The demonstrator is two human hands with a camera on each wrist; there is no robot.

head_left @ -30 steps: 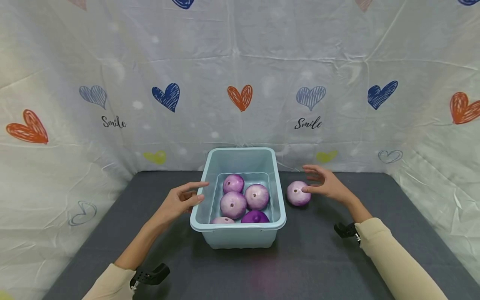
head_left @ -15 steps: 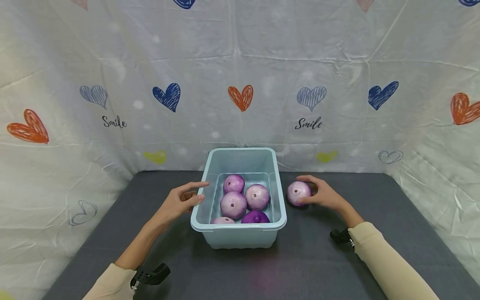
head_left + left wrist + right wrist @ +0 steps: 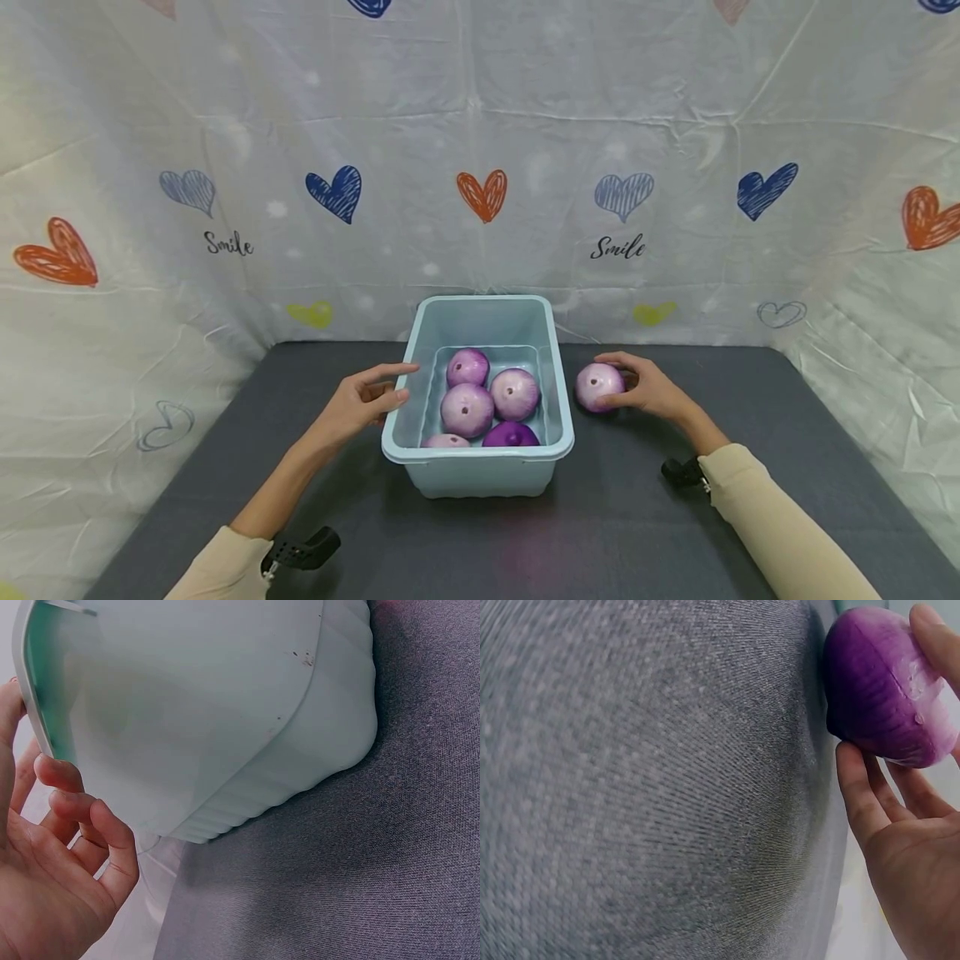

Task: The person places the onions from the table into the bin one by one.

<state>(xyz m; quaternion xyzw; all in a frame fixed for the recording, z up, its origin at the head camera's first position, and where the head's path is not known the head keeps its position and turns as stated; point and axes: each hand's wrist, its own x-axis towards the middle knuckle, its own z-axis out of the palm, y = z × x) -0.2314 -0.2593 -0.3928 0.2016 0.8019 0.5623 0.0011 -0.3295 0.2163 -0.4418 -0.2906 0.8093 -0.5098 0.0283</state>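
My right hand (image 3: 648,390) grips a purple onion (image 3: 597,386), its thumb at the near side and fingers round the far side. In the right wrist view the onion (image 3: 885,686) shows dark purple on one side and pale on the other, right at the cloth. Several more onions, among them a pale one (image 3: 467,409) and a darker one (image 3: 510,434), lie inside a light blue tub (image 3: 480,477). At the tub's left rim is my left hand (image 3: 365,402), index finger and thumb reaching over the edge. Its other fingers (image 3: 112,840) bend loosely outside the wall.
Dark grey cloth (image 3: 637,517) covers the table. Close behind the tub hangs a pale curtain (image 3: 480,100) printed with hearts and the word Smile. The tub's right wall stands between the gripped onion and those inside.
My right hand has come left and slightly down to the onion beside the tub, and its fingers have closed round it. The left hand and tub have stayed put.
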